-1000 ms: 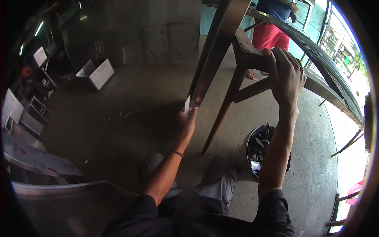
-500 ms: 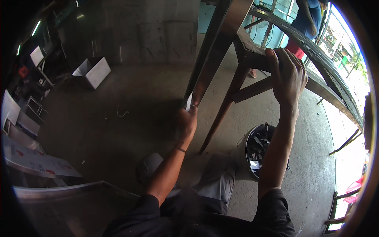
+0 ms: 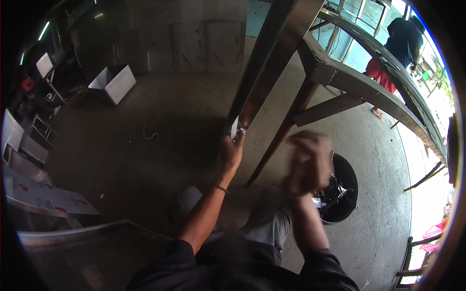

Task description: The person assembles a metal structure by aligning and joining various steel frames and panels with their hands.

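Observation:
My left hand (image 3: 232, 151) is closed round the lower end of a long, shiny folded metal channel (image 3: 274, 68), which slants up and away to the right. A small pale strip (image 3: 235, 128) shows at that end, by my thumb. My right hand (image 3: 310, 162) hangs in the air right of the channel, smeared by motion, so its fingers and anything in them cannot be made out. Below and beside it stands a dark bucket (image 3: 357, 186) with metal scraps inside. The metal-framed table (image 3: 378, 92) is beyond my right hand, not touched by it.
A brown table leg (image 3: 276, 150) slants down between my hands. An open sheet-metal box (image 3: 119, 87) sits on the floor at far left. Metal sheets (image 3: 48, 196) lie at left, and a metal-edged surface (image 3: 73, 235) is near. Another person (image 3: 404, 41) stands behind the table.
My right hand has left the table frame and come down, left and nearer. My left hand stays on the channel, whose upper part has shifted slightly right. The other person has moved right.

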